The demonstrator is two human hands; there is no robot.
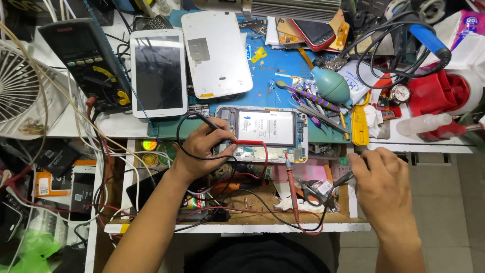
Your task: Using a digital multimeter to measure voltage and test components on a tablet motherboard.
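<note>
Opened tablet [268, 134] and two probes on the bench [283, 71]

The tablet is laid flat at the bench's front edge, back cover removed, so that a white battery and the boards around it are exposed. A red probe [250, 142] and a black probe [208, 121] are laid across its left end. The leads are seen looping below.

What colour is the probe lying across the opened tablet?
Red probe, held by the left hand; the head view shows it.

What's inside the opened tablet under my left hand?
Inside the opened tablet a white battery fills the middle, with circuit boards along its edges. The left hand and its probes cover the lower-left corner.
</note>
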